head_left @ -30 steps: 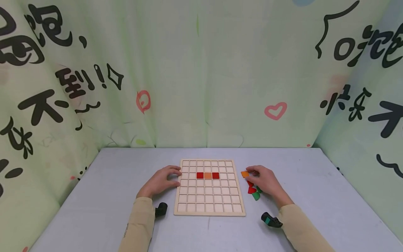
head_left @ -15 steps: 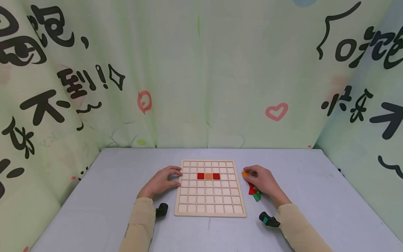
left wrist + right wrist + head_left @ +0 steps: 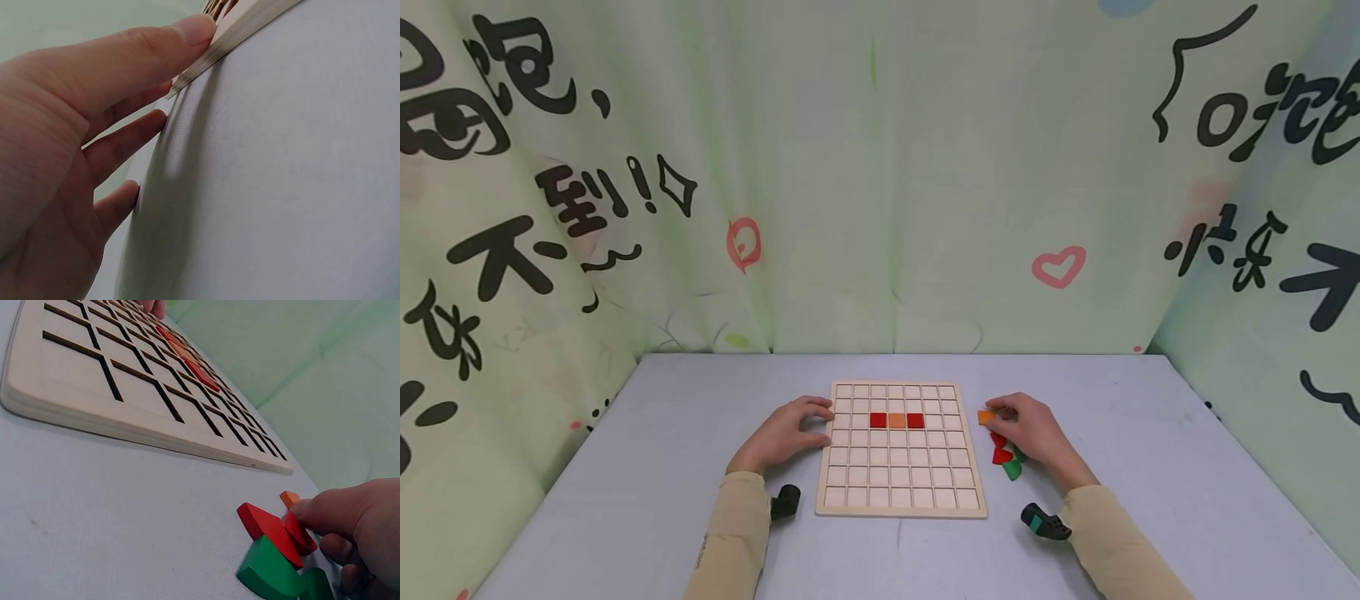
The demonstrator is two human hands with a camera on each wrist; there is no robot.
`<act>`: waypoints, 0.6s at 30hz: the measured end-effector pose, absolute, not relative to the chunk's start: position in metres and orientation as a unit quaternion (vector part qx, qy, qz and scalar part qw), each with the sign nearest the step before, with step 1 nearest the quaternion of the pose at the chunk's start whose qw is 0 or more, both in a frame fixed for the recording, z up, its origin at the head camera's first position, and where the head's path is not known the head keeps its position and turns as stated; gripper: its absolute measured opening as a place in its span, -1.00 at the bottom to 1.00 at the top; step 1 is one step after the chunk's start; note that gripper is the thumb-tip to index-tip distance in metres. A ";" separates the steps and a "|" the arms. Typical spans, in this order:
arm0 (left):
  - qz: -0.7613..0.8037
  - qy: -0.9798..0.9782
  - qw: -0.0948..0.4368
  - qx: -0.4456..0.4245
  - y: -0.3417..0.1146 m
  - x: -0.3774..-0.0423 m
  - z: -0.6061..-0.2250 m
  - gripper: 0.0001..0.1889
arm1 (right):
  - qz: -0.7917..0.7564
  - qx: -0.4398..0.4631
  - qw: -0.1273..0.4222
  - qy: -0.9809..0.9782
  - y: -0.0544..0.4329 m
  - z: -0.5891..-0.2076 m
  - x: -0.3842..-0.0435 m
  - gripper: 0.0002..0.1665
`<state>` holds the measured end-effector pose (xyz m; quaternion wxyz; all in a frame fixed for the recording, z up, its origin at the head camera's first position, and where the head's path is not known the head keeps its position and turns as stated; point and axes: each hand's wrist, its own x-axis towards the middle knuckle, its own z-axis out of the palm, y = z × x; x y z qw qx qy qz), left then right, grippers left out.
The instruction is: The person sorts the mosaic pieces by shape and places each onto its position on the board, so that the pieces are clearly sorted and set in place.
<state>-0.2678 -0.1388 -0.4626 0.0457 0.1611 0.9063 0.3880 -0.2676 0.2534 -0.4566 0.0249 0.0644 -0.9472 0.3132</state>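
Orange tile, just right of the board | right hand pinches it | red pieces and green pieces near that hand | board holds a red-orange-red tile row | left hand, fingers spread, touches board's left edge

Loose orange tile partly hid. by R grip; board mostly cut off up top (L wrist view); L sleeve lettering too small to read, head view.
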 end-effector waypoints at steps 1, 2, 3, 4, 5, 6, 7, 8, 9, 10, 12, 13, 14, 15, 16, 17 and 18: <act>0.388 0.906 0.045 0.161 -0.139 -0.268 -0.463 -0.65 | 0.313 0.067 0.024 -0.947 0.254 -0.457 -0.267 -0.62; 0.388 0.906 0.046 0.161 -0.139 -0.268 -0.463 -0.65 | 0.313 0.069 0.022 -0.947 0.254 -0.457 -0.267 -0.63; 0.388 0.906 0.046 0.161 -0.139 -0.267 -0.463 -0.65 | 0.314 0.069 0.022 -0.947 0.254 -0.457 -0.267 -0.64; 0.389 0.906 0.047 0.160 -0.139 -0.267 -0.462 -0.65 | 0.315 0.071 0.021 -0.946 0.254 -0.458 -0.267 -0.65; 0.389 0.906 0.047 0.160 -0.139 -0.267 -0.462 -0.65 | 0.315 0.072 0.021 -0.946 0.254 -0.458 -0.267 -0.65; 0.390 0.906 0.048 0.160 -0.139 -0.267 -0.462 -0.65 | 0.316 0.072 0.021 -0.946 0.254 -0.458 -0.267 -0.66; 0.390 0.906 0.047 0.159 -0.139 -0.267 -0.462 -0.65 | 0.315 0.071 0.020 -0.946 0.254 -0.458 -0.267 -0.65; 0.390 0.906 0.047 0.160 -0.139 -0.267 -0.462 -0.65 | 0.315 0.068 0.019 -0.946 0.254 -0.458 -0.267 -0.65; 0.389 0.906 0.047 0.161 -0.139 -0.267 -0.462 -0.65 | 0.316 0.065 0.016 -0.947 0.254 -0.458 -0.267 -0.65; 0.389 0.906 0.047 0.161 -0.139 -0.267 -0.462 -0.65 | 0.315 0.063 0.014 -0.947 0.254 -0.458 -0.268 -0.64; 0.388 0.906 0.046 0.162 -0.139 -0.267 -0.461 -0.65 | 0.313 0.060 0.010 -0.948 0.254 -0.457 -0.268 -0.63; 0.388 0.906 0.047 0.162 -0.139 -0.267 -0.461 -0.65 | 0.311 0.060 0.009 -0.949 0.254 -0.457 -0.268 -0.63; 0.389 0.906 0.047 0.163 -0.139 -0.266 -0.460 -0.65 | 0.310 0.061 0.008 -0.949 0.253 -0.456 -0.268 -0.64; 0.389 0.906 0.048 0.162 -0.139 -0.266 -0.460 -0.65 | 0.308 0.062 0.007 -0.949 0.253 -0.456 -0.268 -0.64; 0.389 0.906 0.048 0.162 -0.139 -0.266 -0.460 -0.66 | 0.306 0.064 0.008 -0.950 0.253 -0.456 -0.268 -0.65; 0.389 0.906 0.049 0.161 -0.138 -0.266 -0.459 -0.66 | 0.305 0.067 0.007 -0.950 0.252 -0.456 -0.268 -0.65; 0.389 0.906 0.049 0.160 -0.138 -0.266 -0.459 -0.66 | 0.305 0.067 0.007 -0.950 0.252 -0.456 -0.269 -0.66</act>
